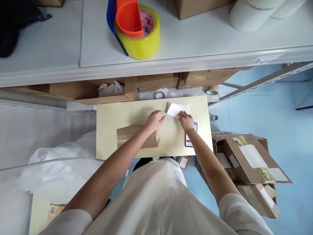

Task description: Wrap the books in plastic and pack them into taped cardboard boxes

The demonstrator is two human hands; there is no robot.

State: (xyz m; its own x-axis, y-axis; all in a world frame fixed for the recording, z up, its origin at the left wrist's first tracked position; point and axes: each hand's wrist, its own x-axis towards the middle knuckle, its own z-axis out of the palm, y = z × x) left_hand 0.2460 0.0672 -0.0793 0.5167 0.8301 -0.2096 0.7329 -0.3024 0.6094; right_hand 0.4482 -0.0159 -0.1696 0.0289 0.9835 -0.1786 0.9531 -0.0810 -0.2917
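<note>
My left hand point(155, 121) hovers above the right part of a brown cardboard box point(129, 136), thumb and fingers apart. Nothing shows between them. To its right, a small stack of white paper slips point(176, 109) lies near the table's far edge. The fingers of my right hand point(186, 120) are bent over the near right corner of the slips and grip it; the fingertips are partly hidden. Under my right wrist lies a phone point(188, 142) with its screen lit, partly covered by the forearm. All of these are on a pale yellow table point(107, 120).
A shelf point(61, 49) above holds a yellow tape roll point(146, 45) on a dispenser with red and blue parts. Open cartons point(85, 89) line the lower shelf. Stacked cardboard boxes point(254, 160) stand on the floor at right. White plastic sheeting point(61, 166) lies at left.
</note>
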